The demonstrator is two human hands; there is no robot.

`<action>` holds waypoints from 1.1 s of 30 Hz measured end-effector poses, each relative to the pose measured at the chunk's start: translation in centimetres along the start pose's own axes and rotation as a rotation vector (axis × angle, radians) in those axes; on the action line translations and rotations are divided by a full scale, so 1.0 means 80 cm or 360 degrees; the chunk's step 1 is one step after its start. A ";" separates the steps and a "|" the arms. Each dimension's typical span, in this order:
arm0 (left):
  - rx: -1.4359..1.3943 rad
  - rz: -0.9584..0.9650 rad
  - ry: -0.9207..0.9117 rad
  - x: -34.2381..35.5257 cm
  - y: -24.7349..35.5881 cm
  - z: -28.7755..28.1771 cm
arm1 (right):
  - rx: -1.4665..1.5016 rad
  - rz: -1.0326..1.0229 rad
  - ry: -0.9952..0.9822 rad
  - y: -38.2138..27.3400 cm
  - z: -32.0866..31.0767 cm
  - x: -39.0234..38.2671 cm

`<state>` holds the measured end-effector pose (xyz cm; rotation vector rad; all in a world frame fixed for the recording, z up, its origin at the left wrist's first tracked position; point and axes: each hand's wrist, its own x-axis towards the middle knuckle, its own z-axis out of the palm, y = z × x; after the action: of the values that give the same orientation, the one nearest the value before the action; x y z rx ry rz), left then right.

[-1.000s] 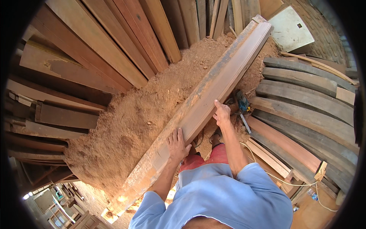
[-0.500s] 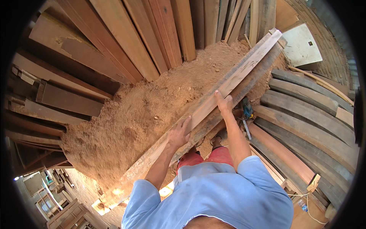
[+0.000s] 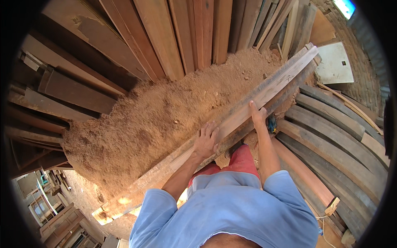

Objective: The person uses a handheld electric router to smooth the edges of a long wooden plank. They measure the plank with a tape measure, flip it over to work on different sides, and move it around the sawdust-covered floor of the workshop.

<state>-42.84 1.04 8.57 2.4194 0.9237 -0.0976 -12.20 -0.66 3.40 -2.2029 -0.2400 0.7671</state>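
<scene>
A long, light wooden plank (image 3: 286, 77) runs diagonally from lower left to upper right, lying on a longer, dirtier board (image 3: 124, 201). My left hand (image 3: 205, 142) rests across the plank near its middle, fingers spread over the wood. Farther along to the right, my right hand (image 3: 259, 115) grips the plank's near edge, its thumb up on the face and the other fingers curled and partly hidden. Just beyond that wrist, a blue and black tool (image 3: 271, 124) shows low beside the board, too covered to identify.
A sawdust mound (image 3: 136, 132) lies beyond the plank. Upright boards (image 3: 178, 39) lean behind it. Stacked grey timbers (image 3: 331, 144) fill the right side, near a reddish board (image 3: 304, 171) and a small wooden block (image 3: 332, 206) with pale cord. A white panel (image 3: 335, 64) stands back right.
The view has shifted, so the plank and both hands appear a little farther right. Both hands keep about the same places on the plank, and the blue tool is more covered.
</scene>
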 end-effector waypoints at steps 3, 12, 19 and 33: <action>0.0045 -0.0003 0.0009 -0.004 -0.005 -0.001 | 0.0001 -0.0005 -0.0037 -0.013 0.005 -0.005; 0.0025 -0.0076 0.0112 -0.015 -0.012 0.007 | 0.0218 0.0351 -0.0513 0.017 -0.003 0.029; -0.0095 -0.0514 0.0032 -0.014 0.012 -0.006 | 0.0291 0.0851 -0.1095 0.011 -0.063 0.056; -0.1602 -0.1554 0.1005 0.021 0.154 0.043 | 0.0405 0.0750 -0.0150 -0.043 -0.256 0.408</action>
<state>-33.35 -7.31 10.93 0.9254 1.7908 0.6478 26.35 2.12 1.85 -1.9995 0.3289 1.0912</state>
